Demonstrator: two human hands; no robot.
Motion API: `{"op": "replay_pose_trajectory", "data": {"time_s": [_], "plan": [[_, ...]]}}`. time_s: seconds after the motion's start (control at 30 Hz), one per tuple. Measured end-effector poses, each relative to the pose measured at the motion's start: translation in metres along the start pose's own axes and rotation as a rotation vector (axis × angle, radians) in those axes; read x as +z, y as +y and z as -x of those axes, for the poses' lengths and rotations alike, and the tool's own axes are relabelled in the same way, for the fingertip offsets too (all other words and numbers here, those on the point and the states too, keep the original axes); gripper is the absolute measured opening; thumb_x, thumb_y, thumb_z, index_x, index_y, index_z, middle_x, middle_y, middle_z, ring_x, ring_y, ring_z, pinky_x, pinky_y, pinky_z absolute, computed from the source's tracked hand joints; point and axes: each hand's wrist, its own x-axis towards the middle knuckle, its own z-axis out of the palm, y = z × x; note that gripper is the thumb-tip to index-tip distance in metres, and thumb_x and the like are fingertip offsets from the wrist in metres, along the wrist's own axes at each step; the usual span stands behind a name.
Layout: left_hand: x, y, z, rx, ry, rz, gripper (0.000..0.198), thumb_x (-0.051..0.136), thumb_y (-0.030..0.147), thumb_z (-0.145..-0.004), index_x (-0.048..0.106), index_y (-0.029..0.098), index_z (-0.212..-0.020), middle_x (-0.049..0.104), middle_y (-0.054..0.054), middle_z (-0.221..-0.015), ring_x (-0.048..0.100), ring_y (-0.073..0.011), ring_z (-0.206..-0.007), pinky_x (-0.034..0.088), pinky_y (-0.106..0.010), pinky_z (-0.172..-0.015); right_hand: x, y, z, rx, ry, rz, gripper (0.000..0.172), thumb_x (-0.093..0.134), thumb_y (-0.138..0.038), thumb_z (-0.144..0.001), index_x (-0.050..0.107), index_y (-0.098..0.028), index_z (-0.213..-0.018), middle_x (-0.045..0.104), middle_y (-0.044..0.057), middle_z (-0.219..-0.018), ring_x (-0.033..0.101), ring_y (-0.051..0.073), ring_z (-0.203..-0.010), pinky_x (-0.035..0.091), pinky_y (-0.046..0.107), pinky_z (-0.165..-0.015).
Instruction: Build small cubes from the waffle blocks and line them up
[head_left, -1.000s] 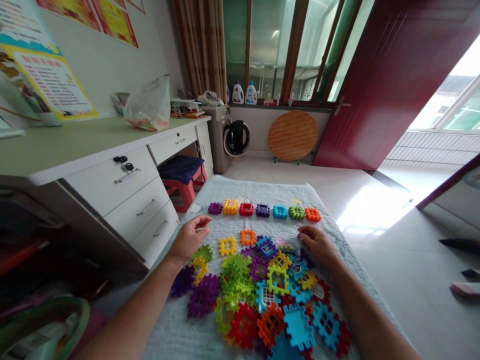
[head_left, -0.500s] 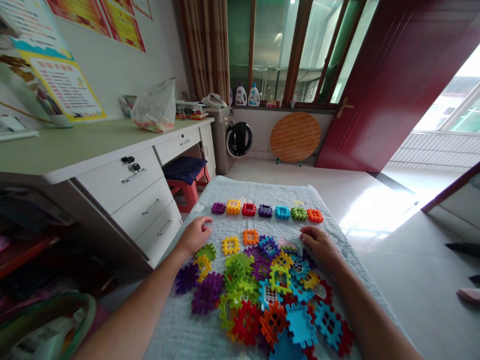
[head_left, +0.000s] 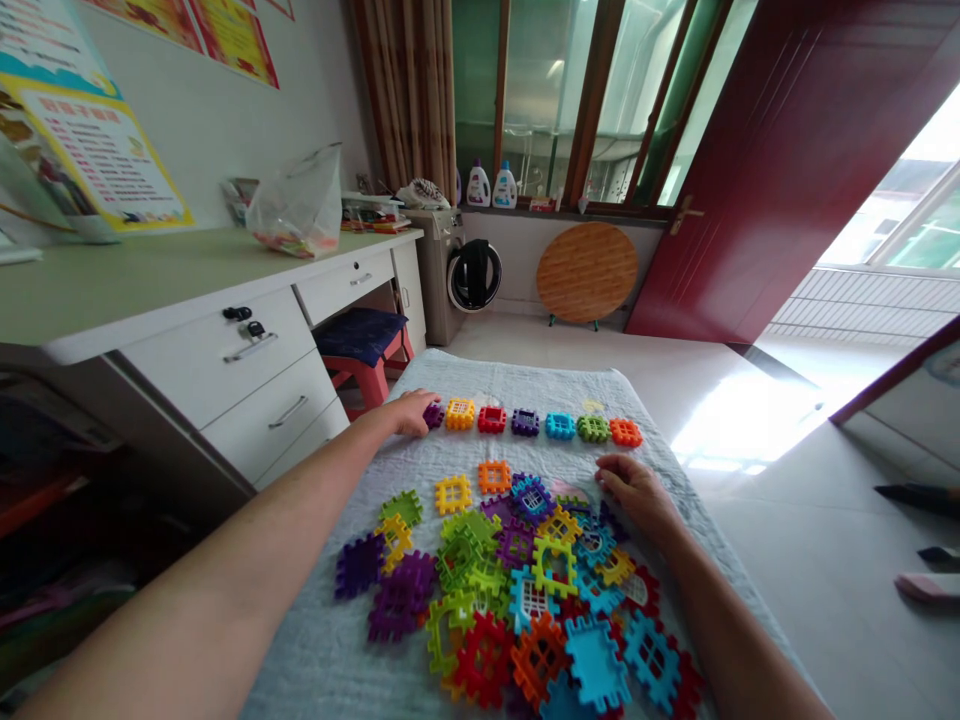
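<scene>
Has interlocking plastic tiles heaped nearest, on pale cloth. Holds right hand loosely curled, half-open, near the tiles' far right. Touches purple block, at left end of row of blocks, with left hand; cannot tell whether pinching.

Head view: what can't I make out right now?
All in the head view:
- Left hand: its grip on the purple block, hidden by its own fingers.
- Piled plastic pieces: lower ones covered by upper ones.
- Bottommost blue piece: cut off by the bottom edge.
- White bottles: label text too small.
</scene>
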Motion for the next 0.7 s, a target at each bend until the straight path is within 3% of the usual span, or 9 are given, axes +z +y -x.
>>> {"op": "replay_pose_trajectory", "data": {"time_s": [0.2,0.37,0.57,0.7], "plan": [[-0.004,0.0,-0.007,0.004,-0.044,-0.01,0.053,0.061,0.017,-0.049,0.062,0.019,-0.102,0.058,-0.006,-0.108,0.059,-0.0242,-0.094,0.047,-0.027,-0.078,0.0,0.002,0.0,-0.005,-0.01,0.012,0.027,0.055,-0.035,-0.074,0.06,-0.018,-0.094,0.067,0.004,-0.076,0.057,0.014,-0.062,0.046,0.026,-0.056],[-0.003,0.0,-0.01,0.013,-0.04,-0.016,0.048,0.061,0.018,-0.049,0.062,0.019,-0.097,0.058,-0.005,-0.105,0.059,-0.0239,-0.092,0.047,-0.027,-0.076,0.0,0.0,0.0,-0.021,0.003,0.039,0.026,0.055,-0.034,-0.073,0.061,-0.018,-0.093,0.067,0.004,-0.076,0.057,0.015,-0.061,0.046,0.026,-0.056],[0.001,-0.003,-0.009,0.017,-0.012,-0.003,0.056,0.059,0.02,-0.049,0.06,0.019,-0.105,0.059,-0.008,-0.109,0.058,-0.0275,-0.099,0.047,-0.03,-0.081,-0.001,0.001,0.0,-0.035,0.017,0.084,0.025,0.054,-0.032,-0.074,0.062,-0.018,-0.093,0.067,0.003,-0.074,0.059,0.015,-0.062,0.047,0.026,-0.056],[0.007,-0.006,-0.003,0.013,0.064,0.029,0.083,0.059,0.021,-0.052,0.04,0.014,-0.132,0.047,-0.014,-0.131,0.048,-0.0304,-0.117,0.042,-0.033,-0.094,-0.001,0.002,0.0,-0.036,0.012,0.072,0.025,0.055,-0.033,-0.074,0.063,-0.018,-0.093,0.067,0.003,-0.075,0.059,0.015,-0.062,0.047,0.026,-0.056]]}}
